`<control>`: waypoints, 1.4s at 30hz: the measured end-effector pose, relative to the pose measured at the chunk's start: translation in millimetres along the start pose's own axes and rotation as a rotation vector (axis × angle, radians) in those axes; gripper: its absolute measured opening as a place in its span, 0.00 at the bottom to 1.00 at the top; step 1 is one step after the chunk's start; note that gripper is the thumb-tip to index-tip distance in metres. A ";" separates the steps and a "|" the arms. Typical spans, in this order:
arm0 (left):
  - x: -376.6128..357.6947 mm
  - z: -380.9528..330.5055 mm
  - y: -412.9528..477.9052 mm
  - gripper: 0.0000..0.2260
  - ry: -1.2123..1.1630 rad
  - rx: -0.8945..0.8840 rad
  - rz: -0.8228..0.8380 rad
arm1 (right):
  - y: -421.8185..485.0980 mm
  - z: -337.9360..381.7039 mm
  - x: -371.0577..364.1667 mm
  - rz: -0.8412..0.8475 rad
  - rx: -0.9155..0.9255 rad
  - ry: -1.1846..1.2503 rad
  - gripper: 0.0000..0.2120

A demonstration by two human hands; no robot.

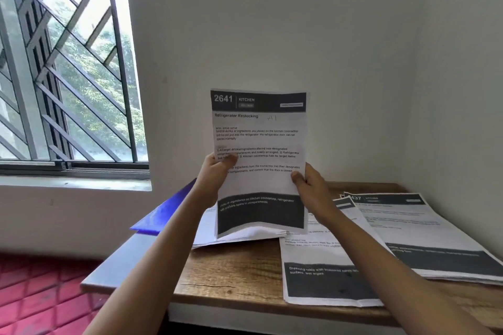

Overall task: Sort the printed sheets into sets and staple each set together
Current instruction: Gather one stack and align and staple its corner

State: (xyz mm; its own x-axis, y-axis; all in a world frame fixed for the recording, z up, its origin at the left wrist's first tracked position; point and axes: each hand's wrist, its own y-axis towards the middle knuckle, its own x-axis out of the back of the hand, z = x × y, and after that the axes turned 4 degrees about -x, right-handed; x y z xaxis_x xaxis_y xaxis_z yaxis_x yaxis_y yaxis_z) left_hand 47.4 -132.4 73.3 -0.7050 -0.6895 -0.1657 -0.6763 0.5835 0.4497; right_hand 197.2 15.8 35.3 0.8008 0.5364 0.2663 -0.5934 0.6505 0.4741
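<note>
Sorting step, reading the header. My left hand (215,173) and right hand (310,185) each pinch a side edge of the white printed sheet with dark bands (260,139), thumbs on its face, holding it upright between them. It reads "2641 KITCHEN", "Refrigerator Restocking". A loose white paper pile (206,236) lies below my hands on the wooden table (231,272). Right of my right hand are a "Dressing table" pile (321,275) and a "437 KITCHEN" pile (408,226). Next, probably: match the number, lay it square. No stapler in view.

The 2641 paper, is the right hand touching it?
Touching. The head view shows the right hand pinching the 2641 paper at its right edge, with the thumb lying flat on the printed front and no gap between them.
</note>
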 end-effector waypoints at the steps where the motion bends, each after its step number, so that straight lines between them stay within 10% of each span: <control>1: 0.6 -2.4 2.0 0.06 -0.004 0.025 0.010 | 2.4 2.2 3.4 0.006 0.004 -0.008 0.12; 31: 10.7 69.2 -63.1 0.17 0.672 0.107 0.083 | 16.6 -34.9 13.1 -0.150 -0.212 0.087 0.12; 42: 9.4 61.8 -64.7 0.18 0.579 0.156 0.128 | 14.1 -47.3 18.9 -0.109 -0.230 0.135 0.13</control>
State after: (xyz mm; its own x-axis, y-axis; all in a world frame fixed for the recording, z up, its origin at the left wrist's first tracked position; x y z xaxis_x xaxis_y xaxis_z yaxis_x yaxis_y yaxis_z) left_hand 71.3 -150.1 -11.6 -0.5815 -0.7058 0.4046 -0.6483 0.7025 0.2937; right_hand 200.1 60.5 7.3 0.8519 0.5135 0.1030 -0.5198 0.8048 0.2867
